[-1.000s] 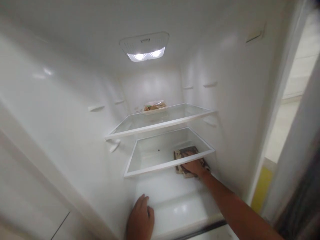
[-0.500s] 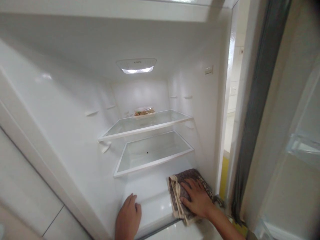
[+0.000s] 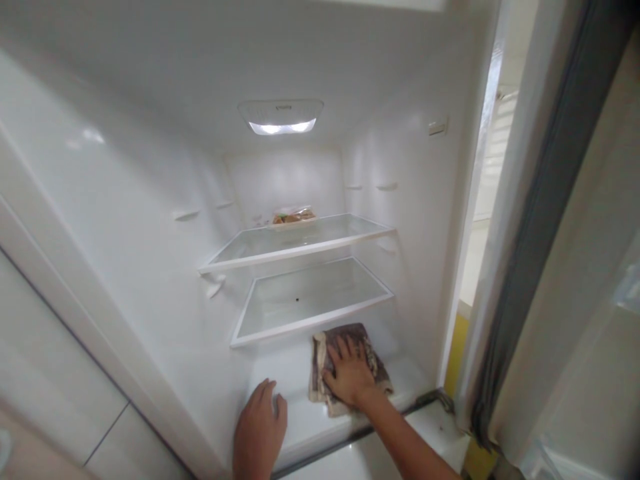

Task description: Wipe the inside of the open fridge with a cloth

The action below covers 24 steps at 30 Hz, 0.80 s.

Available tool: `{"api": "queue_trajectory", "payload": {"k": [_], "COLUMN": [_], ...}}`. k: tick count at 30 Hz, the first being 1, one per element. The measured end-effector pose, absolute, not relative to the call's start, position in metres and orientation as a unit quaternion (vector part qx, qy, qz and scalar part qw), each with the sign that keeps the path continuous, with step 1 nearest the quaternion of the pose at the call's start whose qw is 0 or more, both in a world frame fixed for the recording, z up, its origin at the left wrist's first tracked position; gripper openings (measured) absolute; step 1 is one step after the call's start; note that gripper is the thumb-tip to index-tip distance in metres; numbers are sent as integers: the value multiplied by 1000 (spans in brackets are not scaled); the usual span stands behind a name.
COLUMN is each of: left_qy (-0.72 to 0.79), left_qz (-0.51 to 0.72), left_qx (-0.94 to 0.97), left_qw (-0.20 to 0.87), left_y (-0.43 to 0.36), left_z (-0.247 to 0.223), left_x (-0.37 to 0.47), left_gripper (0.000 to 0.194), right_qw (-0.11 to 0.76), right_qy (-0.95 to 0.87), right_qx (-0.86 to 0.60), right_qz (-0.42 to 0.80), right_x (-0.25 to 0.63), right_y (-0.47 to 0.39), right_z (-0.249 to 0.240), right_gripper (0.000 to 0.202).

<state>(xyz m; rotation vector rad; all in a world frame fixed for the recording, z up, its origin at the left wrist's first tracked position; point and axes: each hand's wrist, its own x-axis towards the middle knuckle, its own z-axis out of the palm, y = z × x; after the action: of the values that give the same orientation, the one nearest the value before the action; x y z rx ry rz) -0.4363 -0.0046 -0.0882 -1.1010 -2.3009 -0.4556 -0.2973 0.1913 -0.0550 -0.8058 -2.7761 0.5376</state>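
A folded brown towel with cream edges point(image 3: 319, 373) lies on the white floor of the refrigerator compartment point(image 3: 295, 417). My right hand point(image 3: 350, 373) rests flat on top of it, fingers spread, pressing it against the surface. To the left, my left hand point(image 3: 260, 423) is by the compartment's left side, fingers together and slightly bent, thumb apart, with nothing visible in it. Whether its palm touches the surface is hidden.
Two glass shelves with white rims, an upper shelf point(image 3: 300, 252) and a lower shelf point(image 3: 315, 322), hang above the towel. A clear-wrapped food pack point(image 3: 294, 215) sits at the back. A lit lamp point(image 3: 283, 125) is overhead. The open door point(image 3: 565, 300) stands at right.
My right hand and the towel under it have moved left and a little deeper over the compartment floor. My left hand stays nearly in place. The view has shifted slightly.
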Motion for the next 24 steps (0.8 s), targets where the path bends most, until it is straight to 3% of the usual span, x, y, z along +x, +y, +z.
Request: {"api": "queue_trajectory", "payload": {"k": [7, 11, 17, 24], "left_qy": [-753, -754, -746, -783], "left_qz": [-316, -279, -189, -111], "left_qx": [-481, -503, -545, -540], "left_qw": [319, 319, 333, 288], "left_y": [-27, -29, -28, -22], "left_z": [-86, -82, -83, -89], "left_x": [-431, -427, -427, -423], "left_gripper": [42, 44, 48, 34], "right_qw": [63, 63, 90, 134], "right_qy": [-973, -973, -964, -940], "right_qx": [-18, 36, -18, -266], "right_qz": [222, 217, 248, 164], "right_x": [-369, -368, -329, -269], "right_y": [86, 91, 111, 203], "right_z": [-54, -48, -43, -72], "right_gripper": [78, 84, 74, 60]}}
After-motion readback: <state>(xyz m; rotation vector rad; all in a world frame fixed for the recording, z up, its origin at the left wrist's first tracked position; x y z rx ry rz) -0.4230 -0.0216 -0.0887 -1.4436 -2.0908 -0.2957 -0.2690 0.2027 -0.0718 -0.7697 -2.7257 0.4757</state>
